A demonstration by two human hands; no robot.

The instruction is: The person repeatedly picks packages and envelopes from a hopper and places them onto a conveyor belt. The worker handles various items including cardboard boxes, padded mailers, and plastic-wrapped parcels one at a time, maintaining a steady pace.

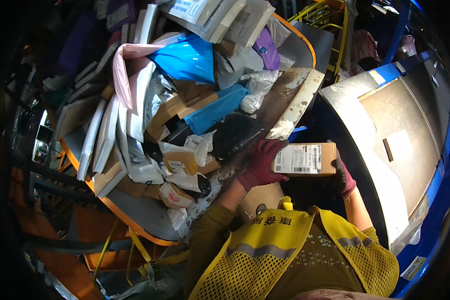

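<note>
Between my two gloved hands is a small brown cardboard box (328, 159) with a white shipping label (298, 159) facing up. My left hand (261, 164), in a dark red work glove, grips the box's left end. At the right end, the dark fingertips of my right hand (343, 173) press against the cardboard. The box is held in front of my chest, over the dark gap between a heaped sorting table (142, 212) and a metal conveyor (354, 123).
Padded mailers, a blue plastic bag (189, 56), a blue roll-shaped parcel (215, 108), a black parcel (237, 135) and small boxes crowd the table, which has an orange rim. A small flat box (396, 144) lies on the conveyor. Yellow metal rails (337, 41) stand behind.
</note>
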